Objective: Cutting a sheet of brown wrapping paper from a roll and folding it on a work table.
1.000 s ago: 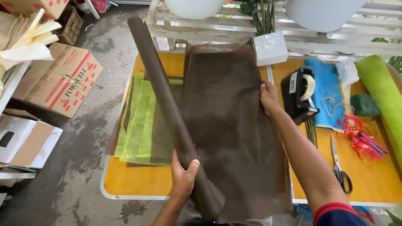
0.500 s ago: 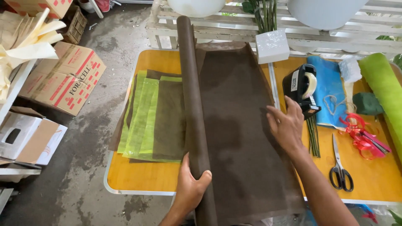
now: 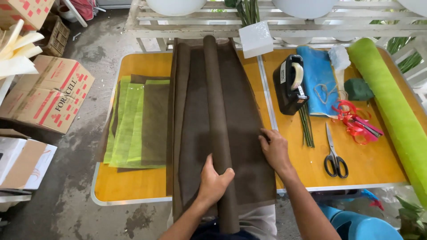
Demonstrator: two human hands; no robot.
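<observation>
My left hand (image 3: pixel 214 180) wraps the brown roll (image 3: pixel 218 129) lying along the surface (image 3: pixel 133 182); my right hand (image 3: pixel 275 150) presses its unrolled sheet (image 3: pixel 242 111) flat. Unrolling step; next needs steady tension.

Landmark: the yellow counter (image 3: pixel 142 182). Left of it on the floor, a brown cardboard box (image 3: pixel 46 100) with red and black print, tilted. Below that box, nearer the camera, a white and brown carton (image 3: pixel 22 162). Far top left, another red-printed cardboard box (image 3: pixel 22 11). On the counter, a black tape dispenser (image 3: pixel 289 84) carries a small white label (image 3: pixel 283 72).
</observation>
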